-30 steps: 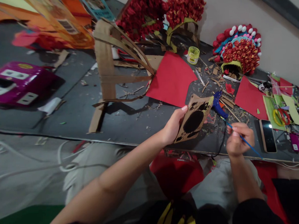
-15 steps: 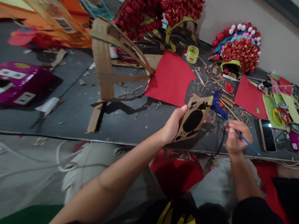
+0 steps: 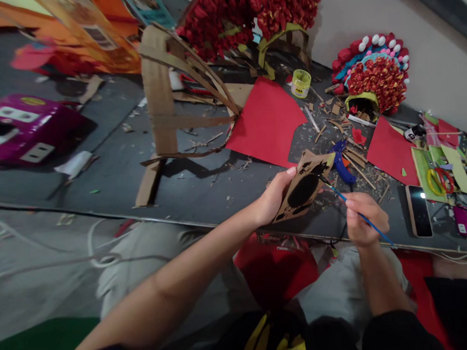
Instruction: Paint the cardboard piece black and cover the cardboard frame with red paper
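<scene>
My left hand (image 3: 274,196) grips a brown piece of cardboard (image 3: 324,165) by its left side, tilted above the table's front edge. A large black painted oval and smaller black patches cover its face. Between the fingertips of my right hand (image 3: 364,218) is a thin blue paintbrush (image 3: 371,223), its dark tip at the upper right part of the cardboard, by the oval's edge. Just behind the cardboard lies a blue glue gun (image 3: 343,164). Some fingers of my left hand are hidden behind the cardboard.
A red sheet (image 3: 268,123) and a cardboard-strip frame (image 3: 162,95) lie beyond my left arm. An open yellow jar (image 3: 301,83) stands behind. On the right are a phone (image 3: 418,211), scissors (image 3: 437,181) and a flowered headpiece (image 3: 375,81). A purple machine (image 3: 31,128) sits left; scraps litter the table.
My right hand has moved left with the paintbrush, bringing its tip from beside the glue gun onto the cardboard. My left hand and the cardboard have shifted only slightly.
</scene>
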`<state>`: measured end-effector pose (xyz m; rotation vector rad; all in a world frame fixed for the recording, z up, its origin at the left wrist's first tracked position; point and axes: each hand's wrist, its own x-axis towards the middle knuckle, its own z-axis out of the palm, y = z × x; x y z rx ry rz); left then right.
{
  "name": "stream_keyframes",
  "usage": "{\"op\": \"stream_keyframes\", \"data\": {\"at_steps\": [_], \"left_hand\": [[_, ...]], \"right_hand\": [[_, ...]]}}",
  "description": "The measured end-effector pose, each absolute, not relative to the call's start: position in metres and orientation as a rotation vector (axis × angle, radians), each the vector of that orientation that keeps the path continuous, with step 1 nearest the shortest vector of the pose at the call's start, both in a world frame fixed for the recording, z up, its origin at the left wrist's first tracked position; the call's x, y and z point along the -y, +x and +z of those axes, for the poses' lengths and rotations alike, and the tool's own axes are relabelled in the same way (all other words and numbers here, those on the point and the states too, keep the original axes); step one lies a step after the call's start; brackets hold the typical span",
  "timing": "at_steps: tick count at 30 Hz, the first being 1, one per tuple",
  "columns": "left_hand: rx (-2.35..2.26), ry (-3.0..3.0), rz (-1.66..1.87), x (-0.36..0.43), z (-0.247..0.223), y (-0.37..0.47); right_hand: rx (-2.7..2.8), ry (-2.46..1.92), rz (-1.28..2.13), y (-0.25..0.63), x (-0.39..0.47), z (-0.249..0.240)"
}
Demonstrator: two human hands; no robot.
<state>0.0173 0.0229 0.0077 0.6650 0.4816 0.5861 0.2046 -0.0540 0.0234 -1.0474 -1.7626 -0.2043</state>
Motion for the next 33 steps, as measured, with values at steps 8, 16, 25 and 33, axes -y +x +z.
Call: {"op": "stream_keyframes", "data": {"at_steps": [8, 16, 25, 33], "left_hand": [[-0.499, 0.680, 0.635, -0.023, 0.010, 0.018], [-0.533, 0.658, 0.649, -0.023, 0.013, 0.020], [-0.502, 0.621, 0.629, -0.024, 0.008, 0.020], [-0.540, 0.608, 0.627, -0.024, 0.010, 0.021]], "right_hand": [[1.723, -1.100, -0.283, 0.208, 0.055, 0.023], [1.814, -1.066, -0.269, 0.202, 0.055, 0.026], [1.848, -1.038, -0.320, 0.197, 0.052, 0.025], [1.881, -1.051, -0.293, 0.194, 0.053, 0.026]]}}
